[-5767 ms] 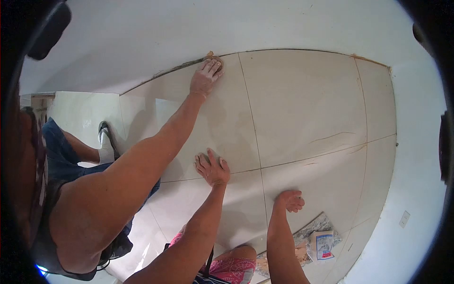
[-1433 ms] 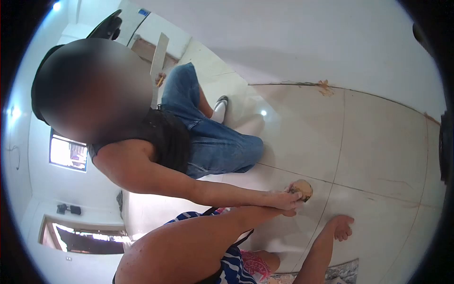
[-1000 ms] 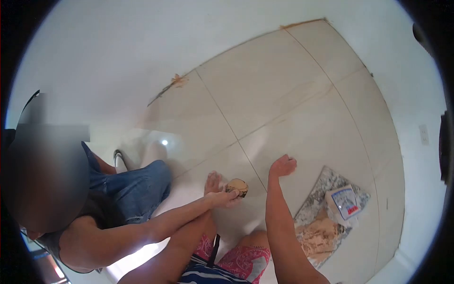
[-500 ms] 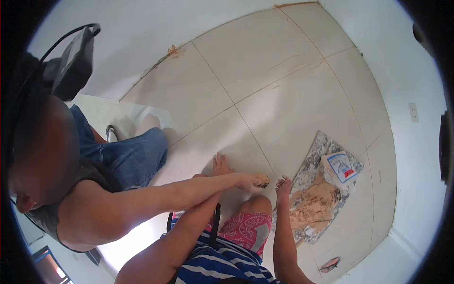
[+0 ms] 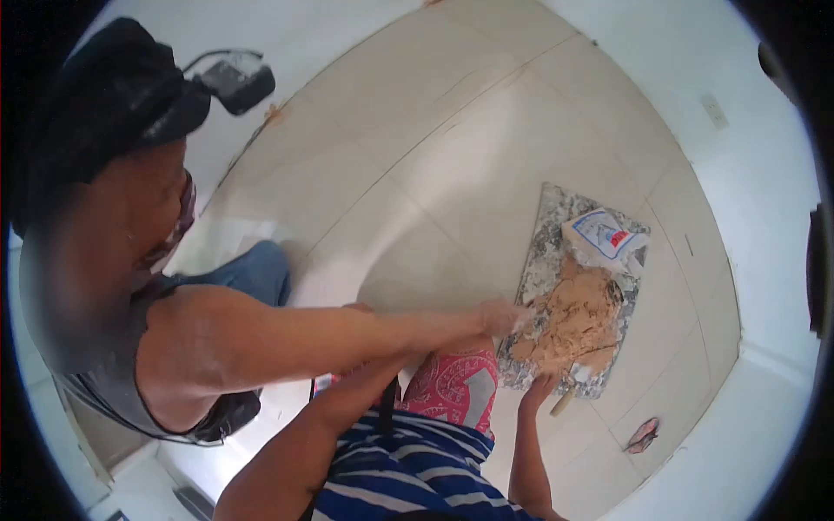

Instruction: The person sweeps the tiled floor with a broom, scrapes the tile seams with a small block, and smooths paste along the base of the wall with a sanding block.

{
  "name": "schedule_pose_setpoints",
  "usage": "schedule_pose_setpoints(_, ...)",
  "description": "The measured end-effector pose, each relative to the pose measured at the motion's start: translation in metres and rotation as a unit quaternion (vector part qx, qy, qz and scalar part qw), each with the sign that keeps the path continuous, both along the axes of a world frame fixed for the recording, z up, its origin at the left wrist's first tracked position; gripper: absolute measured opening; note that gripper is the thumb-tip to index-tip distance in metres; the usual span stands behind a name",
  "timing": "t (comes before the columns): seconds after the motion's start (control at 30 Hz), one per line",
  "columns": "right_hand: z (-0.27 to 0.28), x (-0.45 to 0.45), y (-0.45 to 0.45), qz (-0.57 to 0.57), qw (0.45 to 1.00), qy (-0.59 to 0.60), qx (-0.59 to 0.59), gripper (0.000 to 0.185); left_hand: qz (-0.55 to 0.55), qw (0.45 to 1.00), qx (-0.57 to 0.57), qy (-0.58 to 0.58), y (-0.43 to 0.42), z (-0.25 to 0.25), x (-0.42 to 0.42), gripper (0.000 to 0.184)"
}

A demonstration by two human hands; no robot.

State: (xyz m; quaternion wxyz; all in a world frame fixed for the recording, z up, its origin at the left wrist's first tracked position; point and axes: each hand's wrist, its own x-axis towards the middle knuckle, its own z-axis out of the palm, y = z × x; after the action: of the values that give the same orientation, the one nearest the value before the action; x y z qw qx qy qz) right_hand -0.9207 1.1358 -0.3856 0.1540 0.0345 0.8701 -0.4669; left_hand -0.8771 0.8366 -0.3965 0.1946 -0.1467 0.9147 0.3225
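My right hand (image 5: 540, 388) reaches to the near edge of a brown paste heap (image 5: 580, 314), fingers stretched against it, tips hard to tell from the paste. Just right of this hand lies a tool with a light handle (image 5: 563, 402), apart from it. Under the paste is a speckled grey board (image 5: 539, 252). On the board's far end sits a white bag with blue and red print (image 5: 605, 234). My left forearm (image 5: 369, 386) passes beneath a co-worker's forearm (image 5: 391, 337), which hides my left hand.
A co-worker in a dark cap (image 5: 130, 87) crouches at my left; their blurred hand (image 5: 504, 318) is by the board's left edge. Pale floor tiles (image 5: 434, 148) run to white walls. A reddish scrap (image 5: 643, 436) lies on the floor at right.
My right hand has come down from the board's left side to the paste's near edge. My left hand has gone from sight. The co-worker's arm has reached right, towards the board.
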Motion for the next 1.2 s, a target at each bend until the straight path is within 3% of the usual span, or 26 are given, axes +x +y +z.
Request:
schedule_pose_setpoints(0.03, 0.0, 0.016, 0.012, 0.095, 0.985, 0.109, 0.091, 0.015, 0.007, 0.998, -0.066, -0.004, 0.003, -0.016, -0.006, 0.025)
schedule_pose_setpoints(0.13, -0.011, 0.058, 0.066, -0.007, 0.986, 0.003, 0.169, 0.026, 0.047, 0.971, -0.233, -0.006, 0.0, -0.066, -0.025, 0.024)
schedule_pose_setpoints(0.2, -0.049, 0.082, 0.111, 0.027, 0.921, -0.191, 0.338, 0.047, 0.081, 0.962, -0.259, -0.006, -0.006, -0.095, -0.018, 0.023)
schedule_pose_setpoints(0.27, -0.055, 0.082, 0.117, 0.05, 0.895, -0.239, 0.373, 0.058, 0.176, 0.977, -0.118, -0.04, 0.002, -0.032, 0.082, 0.029)
schedule_pose_setpoints(0.33, -0.064, 0.075, 0.117, 0.081, 0.865, -0.286, 0.404, 0.069, 0.26, 0.962, 0.017, -0.087, 0.029, 0.017, 0.174, 0.049)
schedule_pose_setpoints(0.4, -0.074, 0.064, 0.121, 0.184, 0.826, -0.322, 0.424, 0.077, 0.281, 0.955, 0.05, -0.076, 0.024, 0.019, 0.18, 0.049)
schedule_pose_setpoints(0.5, -0.095, 0.065, 0.141, 0.22, 0.835, -0.299, 0.405, 0.081, 0.306, 0.95, 0.063, -0.015, 0.024, 0.009, 0.189, 0.049)
schedule_pose_setpoints(0.73, -0.111, 0.073, 0.17, 0.281, 0.816, -0.27, 0.427, 0.07, 0.389, 0.909, 0.142, 0.04, 0.014, -0.016, 0.172, 0.044)
schedule_pose_setpoints(0.77, -0.103, 0.066, 0.173, 0.099, 0.879, -0.375, 0.277, 0.066, 0.429, 0.884, 0.183, 0.019, 0.007, 0.002, 0.153, 0.043)
schedule_pose_setpoints(0.8, -0.091, 0.052, 0.176, -0.09, 0.884, -0.444, 0.109, 0.062, 0.47, 0.854, 0.224, 0.0, 0.005, 0.01, 0.131, 0.042)
schedule_pose_setpoints(0.83, -0.075, 0.034, 0.165, -0.093, 0.887, -0.438, 0.115, 0.062, 0.423, 0.882, 0.208, 0.032, 0.005, 0.003, 0.107, 0.042)
schedule_pose_setpoints(0.87, -0.056, 0.023, 0.145, -0.204, 0.904, -0.368, 0.073, 0.066, 0.377, 0.905, 0.187, 0.062, 0.005, -0.003, 0.084, 0.043)
schedule_pose_setpoints(0.9, -0.045, 0.017, 0.133, -0.31, 0.904, -0.294, 0.03, 0.07, 0.398, 0.885, 0.222, 0.09, 0.003, -0.005, 0.053, 0.041)
schedule_pose_setpoints(0.93, -0.047, 0.01, 0.127, -0.306, 0.905, -0.294, 0.031, 0.07, 0.418, 0.864, 0.253, 0.12, -0.003, -0.009, 0.015, 0.039)
schedule_pose_setpoints(0.97, -0.053, 0.009, 0.127, -0.314, 0.909, -0.274, -0.011, 0.071, 0.441, 0.84, 0.285, 0.134, 0.001, -0.064, -0.009, 0.038)
schedule_pose_setpoints(1.03, -0.098, 0.014, 0.155, -0.305, 0.924, -0.214, -0.086, 0.062, 0.402, 0.851, 0.338, 0.011, 0.005, -0.108, -0.042, 0.032)
schedule_pose_setpoints(1.07, -0.13, 0.013, 0.182, -0.282, 0.935, -0.178, -0.12, 0.053, 0.28, 0.934, 0.212, 0.065, 0.025, -0.131, -0.049, 0.027)
schedule_pose_setpoints(1.1, -0.087, 0.014, 0.155, -0.299, 0.914, -0.266, -0.06, 0.053, 0.215, 0.96, 0.174, 0.041, 0.038, -0.139, -0.052, 0.025)
schedule_pose_setpoints(1.13, -0.089, 0.021, 0.178, -0.297, 0.915, -0.27, -0.041, 0.047, 0.147, 0.98, 0.133, 0.022, 0.047, -0.137, -0.056, 0.024)
schedule_pose_setpoints(1.17, -0.083, 0.023, 0.207, -0.295, 0.925, -0.239, -0.023, 0.041, 0.08, 0.992, 0.094, 0.009, 0.056, -0.135, -0.061, 0.024)
schedule_pose_setpoints(1.2, -0.083, 0.025, 0.251, -0.299, 0.935, -0.192, 0.002, 0.036, 0.09, 0.985, 0.132, -0.067, 0.058, -0.115, -0.064, 0.028)
